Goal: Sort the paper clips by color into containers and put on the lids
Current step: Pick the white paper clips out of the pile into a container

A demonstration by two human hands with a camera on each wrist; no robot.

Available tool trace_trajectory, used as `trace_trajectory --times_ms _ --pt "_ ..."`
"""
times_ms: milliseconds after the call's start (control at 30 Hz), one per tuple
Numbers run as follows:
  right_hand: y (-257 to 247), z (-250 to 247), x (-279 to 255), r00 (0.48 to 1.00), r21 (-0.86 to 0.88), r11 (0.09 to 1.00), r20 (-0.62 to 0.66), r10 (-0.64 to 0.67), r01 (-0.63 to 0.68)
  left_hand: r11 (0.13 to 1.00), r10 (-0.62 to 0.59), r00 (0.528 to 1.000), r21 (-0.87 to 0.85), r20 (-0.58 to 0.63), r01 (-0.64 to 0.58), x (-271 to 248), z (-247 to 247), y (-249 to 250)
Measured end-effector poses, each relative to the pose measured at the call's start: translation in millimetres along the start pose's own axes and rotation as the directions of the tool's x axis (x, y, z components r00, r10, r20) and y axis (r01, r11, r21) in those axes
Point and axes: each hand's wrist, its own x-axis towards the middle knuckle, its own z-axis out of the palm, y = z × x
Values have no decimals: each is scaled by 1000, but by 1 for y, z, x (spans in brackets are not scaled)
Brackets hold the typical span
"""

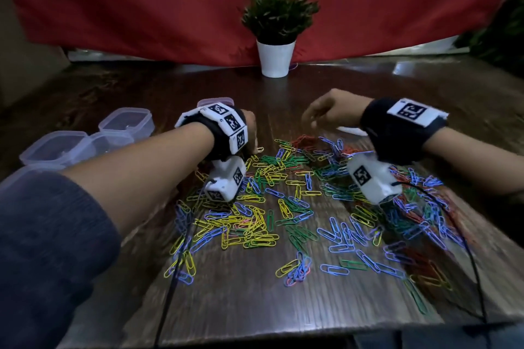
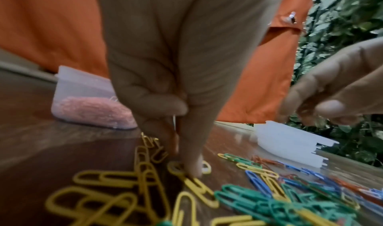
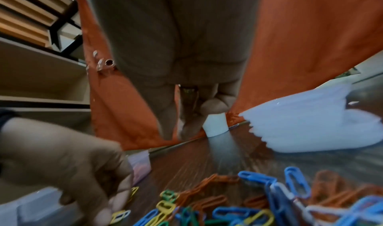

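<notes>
Paper clips (image 1: 272,207) under hands: left hand (image 2: 165,85) pinches white clip; right hand (image 1: 329,110) curled, empty.

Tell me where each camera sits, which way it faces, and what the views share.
Head: worn high, looking forward and down at the dark wooden table; shows both forearms, left hand and right hand.
Left wrist: low, looking along the left hand at the yellow wire paper clips.
Right wrist: low, looking along the right hand toward the white plant pot.
Shared: both wrist views show the stack of white plastic lids.
</notes>
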Motion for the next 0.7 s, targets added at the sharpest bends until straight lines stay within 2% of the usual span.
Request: trace_trajectory --times_ms 67,167,267,333,400,500,633,700 --pt "10 -6 -5 999 -24 1000 41 7 -6 1000 5 998 -16 63 -4 -3 -5 2" --pt "22 -7 -13 998 -51 998 62 29 -26 984 55 991 -177 118 -33 -18 -11 9" --pt "23 -1 -18 997 -34 998 61 52 -50 915 86 986 -403 142 -21 -26 -11 3" --pt "15 7 -19 997 63 997 67 46 -50 826 95 989 -564 111 -16 -31 -10 -1" --pt "0 17 -21 990 264 962 141 26 -63 729 147 984 -683 98 -41 -41 -10 2" --pt "-22 31 -21 978 450 891 205 -33 -64 661 216 974 -744 63 -99 -54 -9 10" --pt "-33 41 -19 992 558 830 107 -63 -7 579 230 973 -801 -22 -155 -68 -7 17" --pt "-32 39 -21 993 576 817 108 -43 -28 536 235 971 -827 -45 -169 -72 -7 16"
